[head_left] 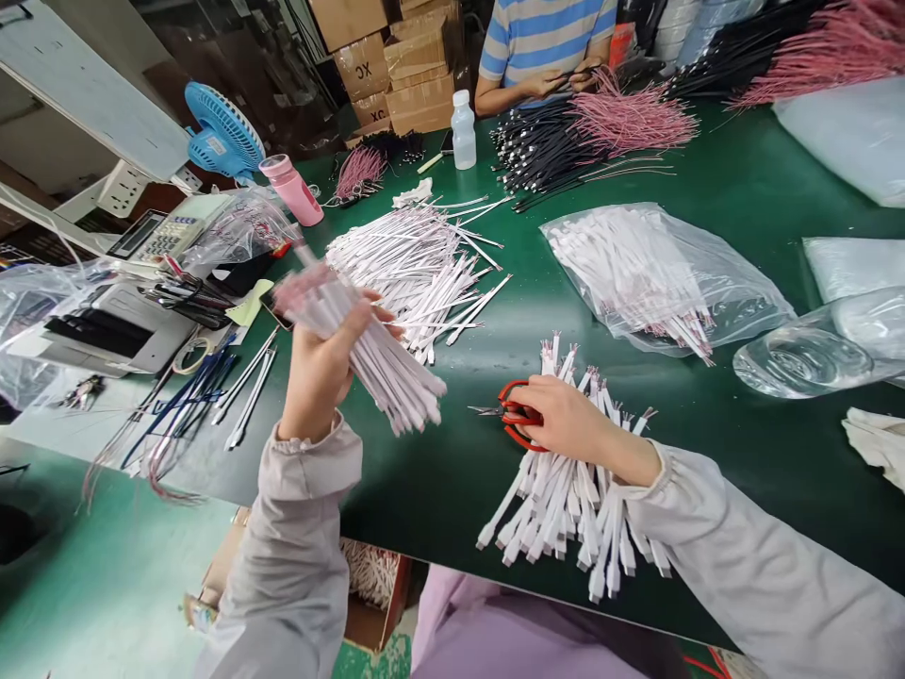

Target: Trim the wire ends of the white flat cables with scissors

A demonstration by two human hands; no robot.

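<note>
My left hand [321, 368] is closed round a thick bundle of white cables [386, 363], lifted over the table and slightly blurred, pinkish wire ends at upper left. In my right hand [566, 415] is a pair of red-handled scissors [519, 415], its short metal blades pointing left. That hand lies over a pile of white cables [566, 509], whose flat connector ends fan toward the table's front edge. Beyond my left hand spreads a larger loose heap of white cables [417, 259].
A clear bag of white cables [636, 264] lies at right, near a clear bottle [813, 344]. Black and pink cables [586, 132] cover the far side, where a person in a striped shirt [548, 38] works. A calculator [166, 231], pink bottle [291, 189] and blue fan [222, 132] stand left.
</note>
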